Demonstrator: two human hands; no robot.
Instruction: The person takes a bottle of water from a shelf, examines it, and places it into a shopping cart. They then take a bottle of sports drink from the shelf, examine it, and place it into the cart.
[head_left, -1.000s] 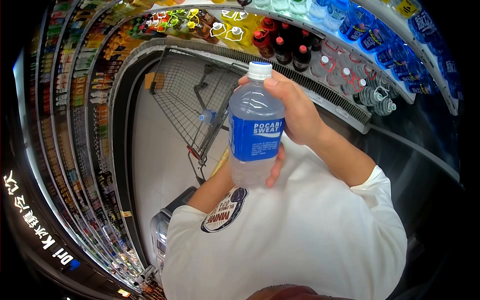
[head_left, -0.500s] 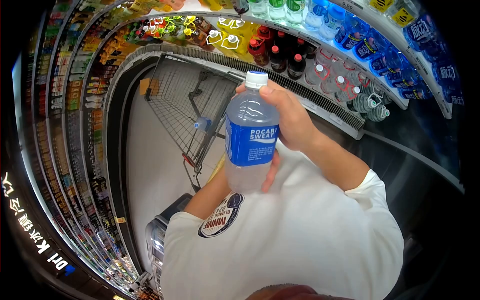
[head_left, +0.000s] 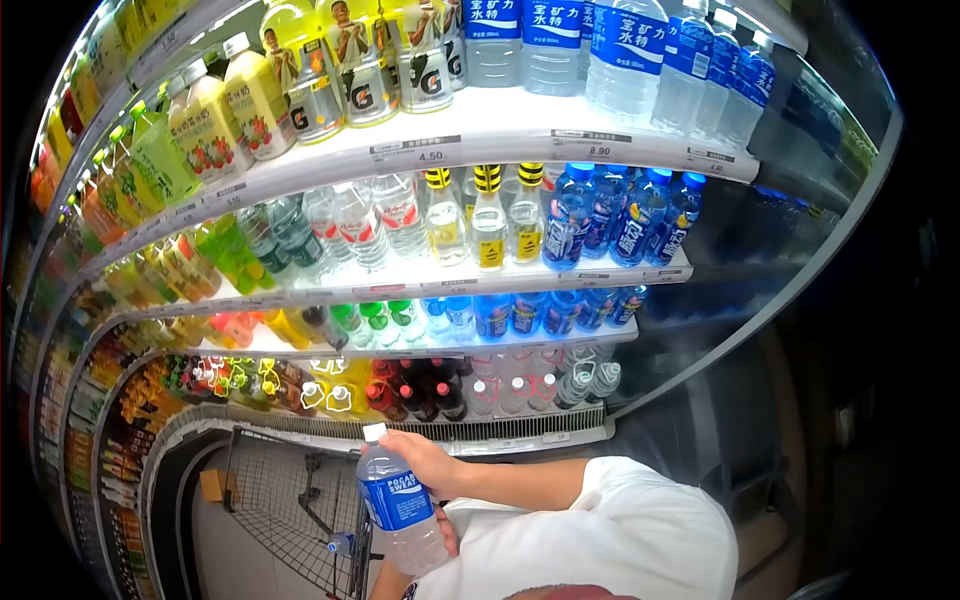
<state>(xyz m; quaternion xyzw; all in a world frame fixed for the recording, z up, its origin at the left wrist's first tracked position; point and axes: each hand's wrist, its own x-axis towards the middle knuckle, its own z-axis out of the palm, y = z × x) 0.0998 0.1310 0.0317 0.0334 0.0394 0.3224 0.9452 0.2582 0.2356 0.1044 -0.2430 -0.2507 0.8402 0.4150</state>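
A clear bottle with a blue Pocari Sweat label and a white cap (head_left: 398,500) is held upright in front of my chest. My right hand (head_left: 425,462) grips it near the top. My left hand (head_left: 444,530) is mostly hidden behind the bottle, with fingertips curled around its lower part. Behind the bottle stands an open drinks cooler with several shelves.
The cooler shelves (head_left: 450,145) hold rows of bottles: yellow sports drinks (head_left: 340,60) on top, blue bottles (head_left: 610,215) in the middle, dark red-capped bottles (head_left: 420,395) lower down. A wire shopping cart (head_left: 285,505) with one small bottle (head_left: 342,544) stands at lower left.
The view has tilted up from the floor and cart to the cooler shelves. The bottle now sits low in the frame, still held by both hands.
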